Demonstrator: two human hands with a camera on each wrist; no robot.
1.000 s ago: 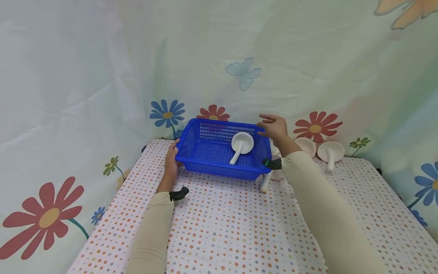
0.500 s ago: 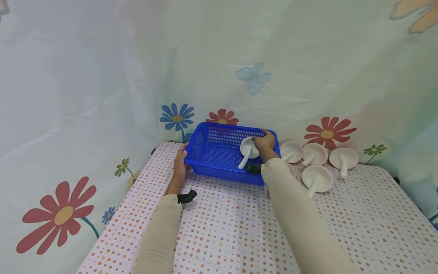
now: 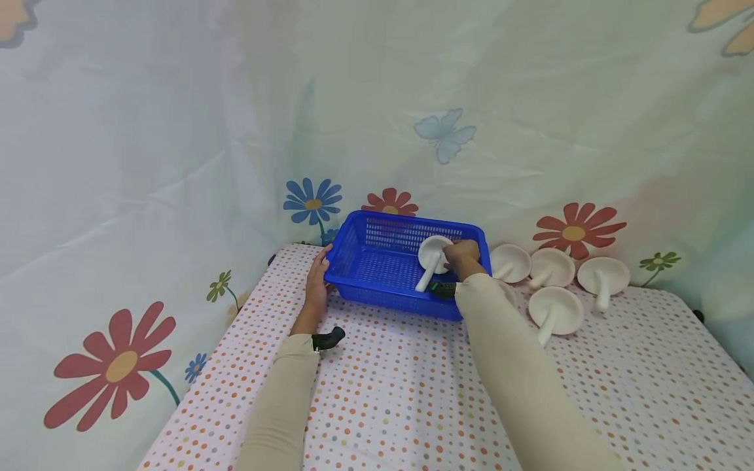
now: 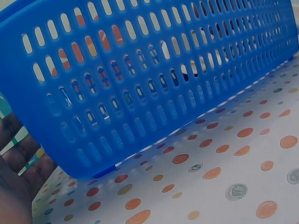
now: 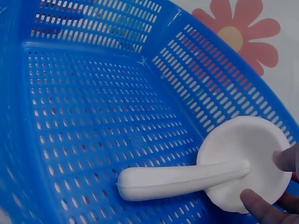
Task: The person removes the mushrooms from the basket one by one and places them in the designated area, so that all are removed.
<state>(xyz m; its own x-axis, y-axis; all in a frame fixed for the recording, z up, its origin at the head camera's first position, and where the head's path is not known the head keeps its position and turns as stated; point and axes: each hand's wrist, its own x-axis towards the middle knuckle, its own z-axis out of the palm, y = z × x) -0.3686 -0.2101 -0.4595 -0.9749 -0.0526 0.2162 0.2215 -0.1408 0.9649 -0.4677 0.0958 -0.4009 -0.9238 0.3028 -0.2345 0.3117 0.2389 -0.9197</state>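
Note:
A white mushroom [image 3: 434,254] lies gills-up inside the blue plastic basket [image 3: 377,294], towards its right end, with the thick stem [image 5: 163,182] slanting to the near side. My right hand [image 3: 463,255] reaches in over the basket and pinches the edge of the cap [image 5: 224,140]. Two fingertips show on the gill side in the right wrist view; the rest of that hand is mostly out of frame. At the basket's left end, my left hand [image 3: 317,275] rests with extended fingers [image 4: 39,172] against the outer wall, just below the rim.
Several more white mushrooms [image 3: 556,311] lie stem-up on the dotted tablecloth [image 3: 383,392] right of the basket, one partly hidden behind my right sleeve [image 3: 512,366]. A flowered cloth backdrop [image 3: 235,163] hangs close behind the table.
My right hand has come from above the basket's right rim down into it and now grips the mushroom's cap. The left hand keeps its place at the basket. The head view has shifted.

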